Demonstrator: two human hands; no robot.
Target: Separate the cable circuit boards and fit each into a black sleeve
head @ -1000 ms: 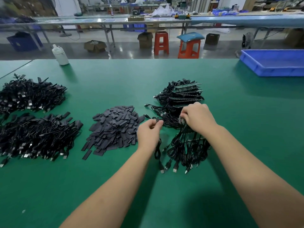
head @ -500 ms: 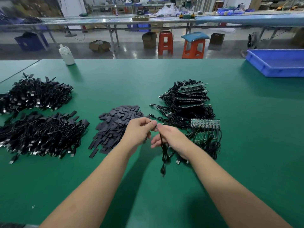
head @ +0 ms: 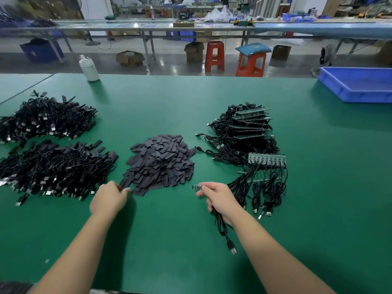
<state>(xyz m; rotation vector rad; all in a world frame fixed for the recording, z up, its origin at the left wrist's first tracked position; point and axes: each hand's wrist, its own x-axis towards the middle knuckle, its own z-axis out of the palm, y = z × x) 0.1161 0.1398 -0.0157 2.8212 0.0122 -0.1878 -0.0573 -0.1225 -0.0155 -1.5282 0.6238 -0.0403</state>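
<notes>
My right hand [head: 218, 199] grips one separated cable, its small circuit board [head: 197, 186] sticking out to the left past my fingertips and its black cord with USB plug [head: 232, 249] hanging down. My left hand [head: 109, 198] is blurred and reaches the near left corner of the heap of flat black sleeves [head: 160, 162]; its fingertips touch or pinch a sleeve there, I cannot tell which. A panel of joined green circuit boards [head: 267, 159] with cables lies to the right, in front of a stack of more panels [head: 248, 124].
Two piles of black sleeved cables [head: 48, 166] [head: 44, 118] fill the left of the green table [head: 191, 262]. A white bottle [head: 89, 68] stands at the far edge. A blue tray [head: 358, 85] sits far right. Stools and benches stand beyond.
My hands have parted. The right one now holds the single cable alone, and the left one has swung left to the near corner of the sleeve heap.
</notes>
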